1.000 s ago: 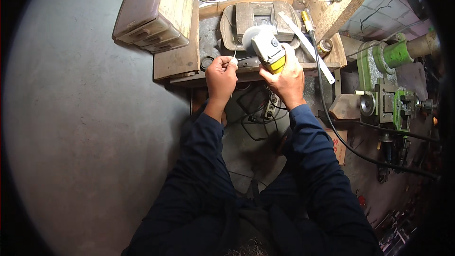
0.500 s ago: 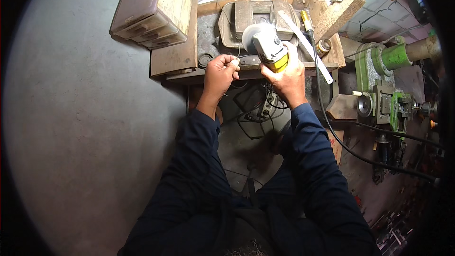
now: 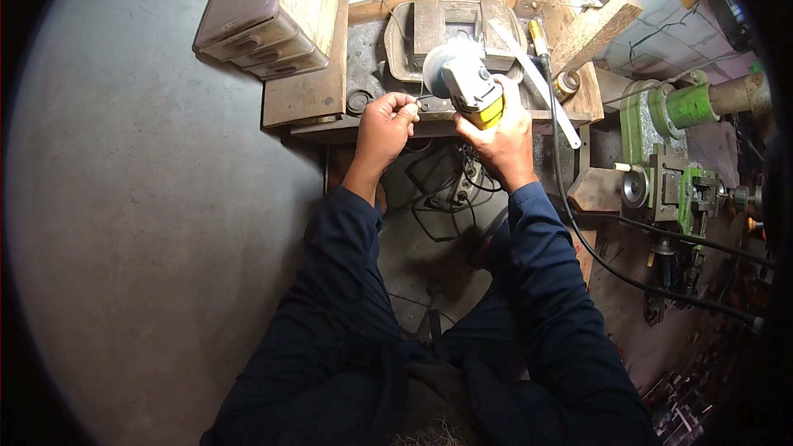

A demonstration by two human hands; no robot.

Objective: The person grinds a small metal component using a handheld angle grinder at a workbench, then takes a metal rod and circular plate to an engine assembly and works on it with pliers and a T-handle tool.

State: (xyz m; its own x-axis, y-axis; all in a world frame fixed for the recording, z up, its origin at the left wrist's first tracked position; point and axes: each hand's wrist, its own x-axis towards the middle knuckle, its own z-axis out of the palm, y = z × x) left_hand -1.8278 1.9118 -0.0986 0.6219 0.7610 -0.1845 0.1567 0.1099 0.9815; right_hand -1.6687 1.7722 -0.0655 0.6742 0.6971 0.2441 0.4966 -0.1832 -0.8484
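Note:
In my right hand (image 3: 501,139) is an angle grinder (image 3: 472,89), gripped round its yellow body with the grey head and disc (image 3: 438,62) pointing away to the left. My left hand (image 3: 386,128) is closed in a pinch just left of the disc. A thin, dark piece seems to stick out from its fingertips toward the disc, too small to name. Behind the grinder, a metal tray (image 3: 398,66) with wooden blocks (image 3: 428,26) sits on the workbench (image 3: 359,41). To the right of the grinder lies a long pale strip (image 3: 537,78), slanting over the bench's front edge.
A drawer cabinet (image 3: 256,21) stands at the bench's left end. A yellow-handled tool (image 3: 538,35) and a small jar (image 3: 567,83) lie on the right. The black cord (image 3: 578,235) hangs off to the right, near a green machine (image 3: 677,107). A power strip (image 3: 467,180) is below.
The view has shifted very slightly. Both hands and the grinder keep almost the same place on the bench, with the left fingertips still close to the disc.

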